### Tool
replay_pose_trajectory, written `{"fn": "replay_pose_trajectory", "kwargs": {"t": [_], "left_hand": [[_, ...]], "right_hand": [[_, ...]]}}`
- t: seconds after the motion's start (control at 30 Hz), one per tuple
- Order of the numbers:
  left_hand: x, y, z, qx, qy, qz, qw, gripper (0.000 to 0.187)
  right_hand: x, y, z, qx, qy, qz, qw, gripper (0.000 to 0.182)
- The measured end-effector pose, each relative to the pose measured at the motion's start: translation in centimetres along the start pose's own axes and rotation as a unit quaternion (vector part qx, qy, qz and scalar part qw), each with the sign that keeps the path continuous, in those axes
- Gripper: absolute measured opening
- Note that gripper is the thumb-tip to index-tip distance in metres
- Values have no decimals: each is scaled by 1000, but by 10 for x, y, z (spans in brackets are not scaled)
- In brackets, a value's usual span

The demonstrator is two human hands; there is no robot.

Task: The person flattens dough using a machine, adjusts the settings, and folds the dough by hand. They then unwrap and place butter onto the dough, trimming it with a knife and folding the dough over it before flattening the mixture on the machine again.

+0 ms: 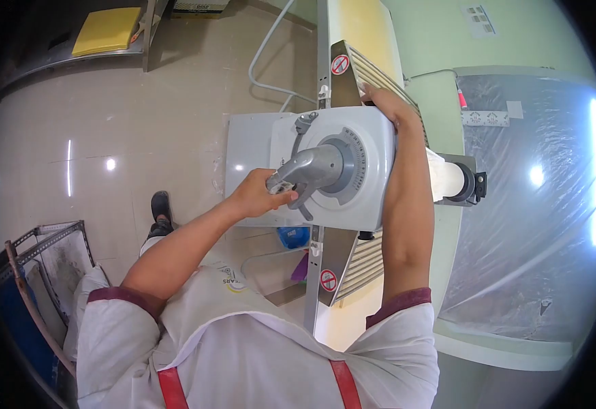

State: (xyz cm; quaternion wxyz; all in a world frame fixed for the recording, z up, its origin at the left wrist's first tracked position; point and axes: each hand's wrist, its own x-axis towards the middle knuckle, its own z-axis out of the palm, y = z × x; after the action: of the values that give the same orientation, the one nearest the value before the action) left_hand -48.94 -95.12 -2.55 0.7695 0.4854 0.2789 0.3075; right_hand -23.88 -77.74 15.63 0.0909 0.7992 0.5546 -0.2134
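Note:
A white machine housing [369,211] has a round graduated dial [358,167] and a grey lever handle [315,167] on top. My left hand [260,193] is closed around the end of this handle. Beyond the housing's far right corner, my right hand [388,108] reaches over beside the slatted metal guard [380,71]. Its visible fingers are apart near the slats, while part of the hand is hidden. A second slatted guard [359,266] sits on the near side of the housing.
Yellow sheets [106,31] lie on a metal shelf at the upper left. A metal-framed rack [53,252] stands at the lower left. Clear plastic sheeting [529,204] covers the right side. Below the machine is a blue object [293,236]. A bent metal rod [257,65] extends near the conveyor.

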Motion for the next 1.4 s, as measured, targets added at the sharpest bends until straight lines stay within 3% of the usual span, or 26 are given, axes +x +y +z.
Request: {"fn": "replay_pose_trajectory", "kwargs": {"t": [0.13, 0.23, 0.3, 0.37, 0.53, 0.77, 0.97, 1.0, 1.1, 1.17, 1.23, 1.4], "left_hand": [[-4, 5, 3, -13, 28, -3, 1000, 32], [-5, 5, 7, -3, 48, -4, 999, 29], [0, -6, 4, 12, 43, -7, 999, 27], [3, 0, 5, 57, 60, 8, 997, 28], [6, 30, 20, 31, 84, -39, 995, 26], [6, 20, 24, 44, 124, -26, 991, 34], [7, 21, 23, 52, 119, -25, 991, 34], [6, 20, 22, 51, 113, -24, 992, 34], [2, 8, 12, 30, 80, -10, 996, 33], [-2, -1, 8, 23, 76, -16, 997, 32], [-2, -1, 11, 45, 98, -32, 994, 32], [1, 8, 14, 103, 109, -80, 985, 30]], "right_hand": [[4, 5, 2, -39, 79, -26, 996, 67], [-29, 5, 16, 36, 182, -140, 973, 65], [-81, -10, 25, -44, 221, -186, 956, 56], [-98, 8, 48, -65, 306, -269, 911, 60], [-180, 38, 88, 45, 381, -314, 869, 53], [-232, 93, 133, 84, 480, -204, 849, 46], [-220, 109, 174, 324, 555, -182, 744, 42], [-216, 106, 184, 468, 511, -137, 708, 42], [-212, 109, 187, 456, 532, -108, 706, 45], [-194, 128, 218, 446, 551, -38, 704, 47], [-192, 127, 220, 574, 513, -4, 638, 42], [-203, 101, 194, 619, 500, -10, 606, 47]]}}
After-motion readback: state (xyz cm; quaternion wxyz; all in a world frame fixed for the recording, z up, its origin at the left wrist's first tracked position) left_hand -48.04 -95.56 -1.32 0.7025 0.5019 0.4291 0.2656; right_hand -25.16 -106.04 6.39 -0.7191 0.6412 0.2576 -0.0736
